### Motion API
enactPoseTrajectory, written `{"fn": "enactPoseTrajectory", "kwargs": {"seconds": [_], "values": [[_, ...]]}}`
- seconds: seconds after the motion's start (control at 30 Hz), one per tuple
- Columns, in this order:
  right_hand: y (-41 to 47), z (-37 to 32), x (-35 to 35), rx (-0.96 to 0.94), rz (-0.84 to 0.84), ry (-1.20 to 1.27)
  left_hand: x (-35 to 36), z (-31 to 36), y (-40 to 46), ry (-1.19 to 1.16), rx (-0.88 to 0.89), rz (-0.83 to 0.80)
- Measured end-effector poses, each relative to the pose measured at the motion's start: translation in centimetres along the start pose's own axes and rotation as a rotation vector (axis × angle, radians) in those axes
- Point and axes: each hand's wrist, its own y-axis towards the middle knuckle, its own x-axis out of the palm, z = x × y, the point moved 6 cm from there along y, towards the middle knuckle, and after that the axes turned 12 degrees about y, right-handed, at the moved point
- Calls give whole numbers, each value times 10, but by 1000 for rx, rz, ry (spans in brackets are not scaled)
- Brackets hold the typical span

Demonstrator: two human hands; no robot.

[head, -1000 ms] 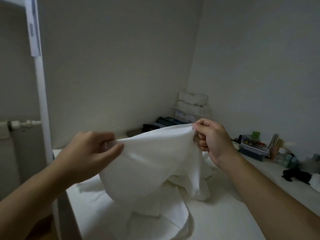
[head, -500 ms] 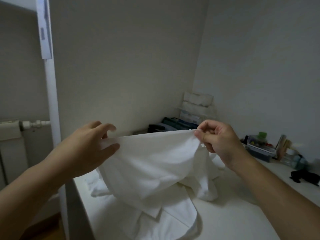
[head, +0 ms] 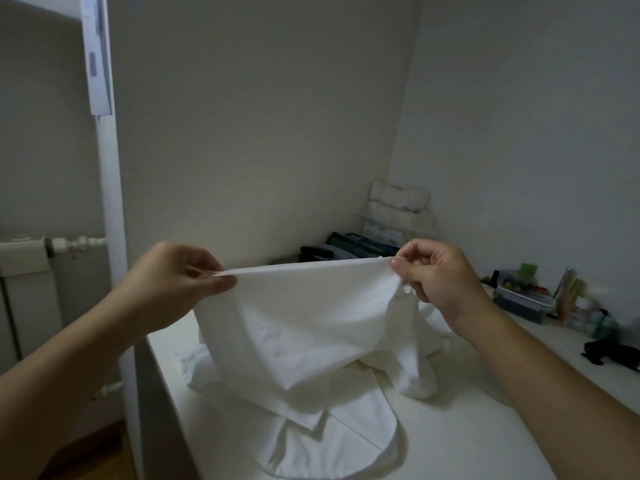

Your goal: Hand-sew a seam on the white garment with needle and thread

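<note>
The white garment (head: 304, 327) is lifted above the white table (head: 467, 441), its top edge pulled into a straight, taut line between my hands. My left hand (head: 173, 282) pinches the left end of that edge between thumb and fingers. At the right end, my right hand (head: 436, 275) pinches the edge with the other fingers curled. The rest of the garment hangs down and lies bunched on the table, a curved hem spread toward me. No needle or thread is visible.
A clear plastic box (head: 523, 296) with small items, bottles (head: 568, 292) and a black object (head: 609, 353) sit along the right wall. Dark folded things (head: 346, 247) and white packs (head: 398, 202) fill the far corner. A white post (head: 110, 202) and a radiator (head: 24, 258) stand left.
Both hands have moved apart, stretching the garment's top edge from a rounded drape into a straight line. My left hand has changed from a loose hold to a pinch.
</note>
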Motion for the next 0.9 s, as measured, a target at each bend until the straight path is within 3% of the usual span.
{"fn": "enactPoseTrajectory", "kwargs": {"seconds": [0.13, 0.27, 0.43, 0.53, 0.67, 0.9], "values": [[0, 5, -4, 55, 12, 108, 4, -6, -3, -346, -62, -53], [-1, 7, -1, 119, -22, 141, 4, -8, 0, -716, -169, 7], [7, -35, -17, -14, 128, 336, -5, 13, 21, -760, -149, 125], [8, -44, -22, -86, 182, 298, -4, 28, 27, -696, -118, 164], [-2, -21, -21, -5, 163, 66, 12, 30, 18, -550, -144, 154], [-10, -4, -20, 37, 153, 121, 25, 8, 11, -599, -150, 134]]}}
